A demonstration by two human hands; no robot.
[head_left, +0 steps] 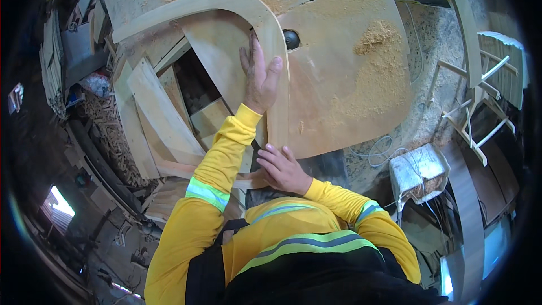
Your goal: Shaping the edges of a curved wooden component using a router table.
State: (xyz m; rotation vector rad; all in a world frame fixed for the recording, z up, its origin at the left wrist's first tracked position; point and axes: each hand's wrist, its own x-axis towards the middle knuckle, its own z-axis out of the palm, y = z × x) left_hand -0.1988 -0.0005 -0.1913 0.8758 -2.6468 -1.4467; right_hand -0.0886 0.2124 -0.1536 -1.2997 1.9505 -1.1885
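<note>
A curved pale wooden piece [275, 99] lies on a plywood worktop [330, 110], bending from the upper left round towards my body. My left hand [262, 79] rests along its inner edge, fingers stretched forward and thumb over its top face. Close to my waist, my right hand [285, 169] lies at the piece's near end with fingers extended and a little apart. Just outside the bend, a dark round machine part [291, 39] sits in a hole in the worktop, beside the wood's outer edge.
Sawdust [377, 42] covers parts of the worktop. Several cut boards [161, 110] lean at the left, next to a heap of offcuts [110, 130]. A whitish sawdust-holding container [419, 172], loose cables and a wooden frame with thin legs [477, 104] are at the right.
</note>
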